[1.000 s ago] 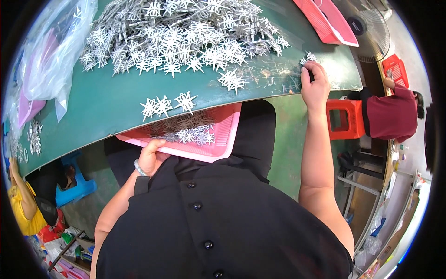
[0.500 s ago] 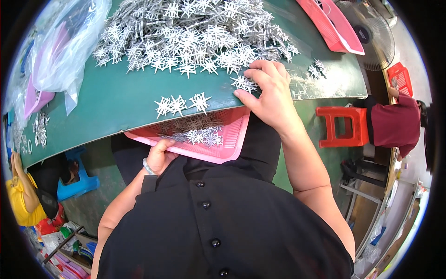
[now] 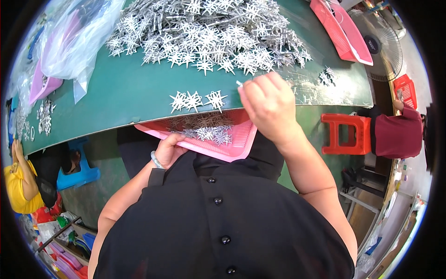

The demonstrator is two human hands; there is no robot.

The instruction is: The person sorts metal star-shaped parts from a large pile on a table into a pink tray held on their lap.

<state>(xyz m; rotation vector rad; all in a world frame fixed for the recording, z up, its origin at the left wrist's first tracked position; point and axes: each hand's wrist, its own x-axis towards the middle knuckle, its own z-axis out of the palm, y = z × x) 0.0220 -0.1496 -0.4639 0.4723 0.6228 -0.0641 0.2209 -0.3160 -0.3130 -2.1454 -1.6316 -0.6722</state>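
Note:
On my lap, partly under the table edge, is a pink plastic basket (image 3: pixel 241 144) with silver star-shaped pieces (image 3: pixel 214 135) inside. My left hand (image 3: pixel 171 149) grips its near left rim. Above the table's front edge, my right hand (image 3: pixel 271 106) is closed on a silver star-shaped piece, of which only a small tip (image 3: pixel 239 83) shows past the fingers. Left of that hand, a short row of spiky silver stars (image 3: pixel 193 101) lies by the edge. Beyond it rises a large heap of the same stars (image 3: pixel 204 39).
The green table (image 3: pixel 134 88) also bears a small star cluster (image 3: pixel 327 76), a pink basket (image 3: pixel 341 35) and a clear plastic bag (image 3: pixel 76 51). A fan (image 3: pixel 383 46) and a red stool (image 3: pixel 346 135) stand at right. One person (image 3: pixel 397 132) is at right, another (image 3: pixel 23 186) at left.
My right hand has closed round the star that lay by its fingertips and lifted it off the table. My left hand keeps its hold on the basket. The whole view has shifted slightly.

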